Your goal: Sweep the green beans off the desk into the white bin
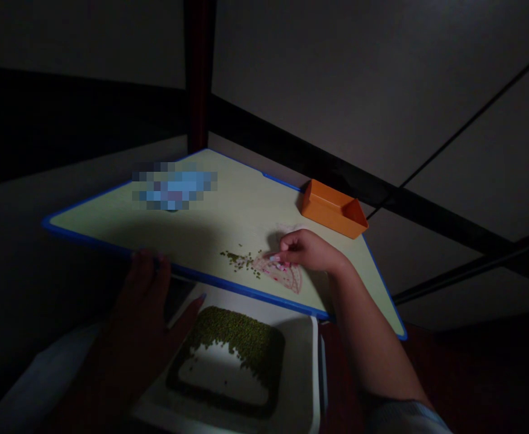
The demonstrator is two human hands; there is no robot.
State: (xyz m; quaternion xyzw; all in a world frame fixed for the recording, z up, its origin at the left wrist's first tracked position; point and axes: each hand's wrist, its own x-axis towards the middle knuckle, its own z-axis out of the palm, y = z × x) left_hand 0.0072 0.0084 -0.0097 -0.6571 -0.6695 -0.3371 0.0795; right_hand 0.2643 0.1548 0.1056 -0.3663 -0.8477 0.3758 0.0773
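Note:
My right hand (308, 249) is low over the pale board (241, 211), its thumb and fingers pinched together. Whatever lies between the fingertips is too small to make out. Under them is a pink fan shape (287, 277) with a lacy edge; I cannot tell whether it is printed or a separate piece. Small green beans (241, 260) are scattered just left of it. My left hand (144, 313), in deep shadow, has its fingers apart at the board's blue front edge. Below sits a white tub (298, 361) with many green beans (241, 331) heaped toward its far side.
An orange open box (334, 208) stands at the board's back right edge. A blurred-out blue item (174, 188) lies at the back left. Behind the board rise a wall (337, 90) and a dark red post (197, 72). The light is dim.

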